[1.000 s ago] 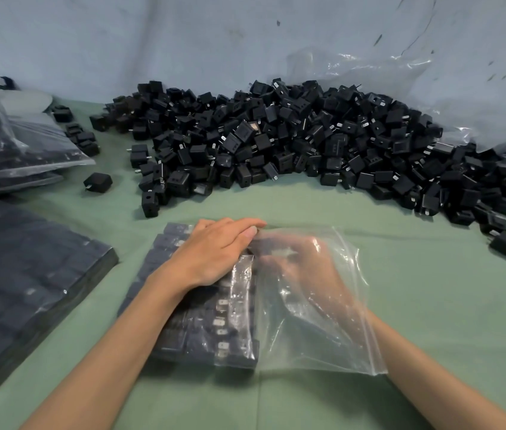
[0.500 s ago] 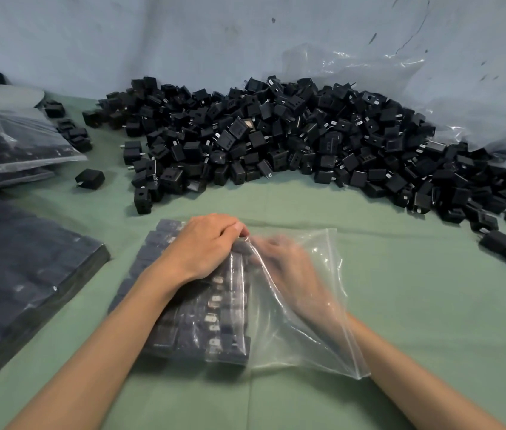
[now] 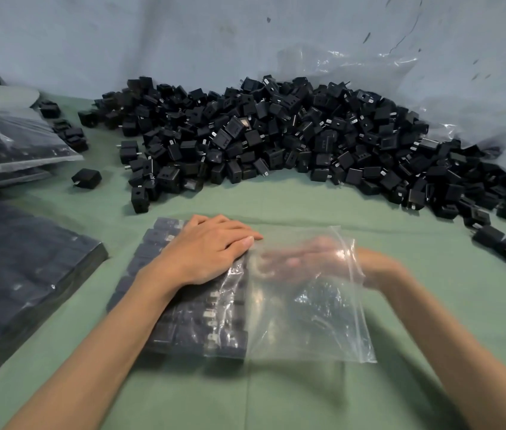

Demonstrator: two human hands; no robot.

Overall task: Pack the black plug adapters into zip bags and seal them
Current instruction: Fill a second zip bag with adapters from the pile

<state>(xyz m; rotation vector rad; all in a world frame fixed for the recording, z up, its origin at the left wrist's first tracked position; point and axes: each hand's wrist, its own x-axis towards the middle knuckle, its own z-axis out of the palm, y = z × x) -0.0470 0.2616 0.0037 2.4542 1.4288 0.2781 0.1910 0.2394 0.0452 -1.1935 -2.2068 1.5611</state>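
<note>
Clear plastic zip bag [image 3: 307, 321] lies flat at lower centre, its long axis running left to right and its mouth toward the right. Black plug adapters [image 3: 202, 321] fill its left half under the flat, relaxed left hand [image 3: 211, 252]. The right hand [image 3: 317, 259] reaches inside, blurred, and I cannot tell its grip.

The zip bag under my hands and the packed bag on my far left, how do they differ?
The zip bag is filled only in its left part; its right part is clear, with the right hand inside. The packed bag looks dark and full throughout. The left hand rests on the zip bag; nothing touches the packed bag. Both lie flat on the green cloth.
</note>
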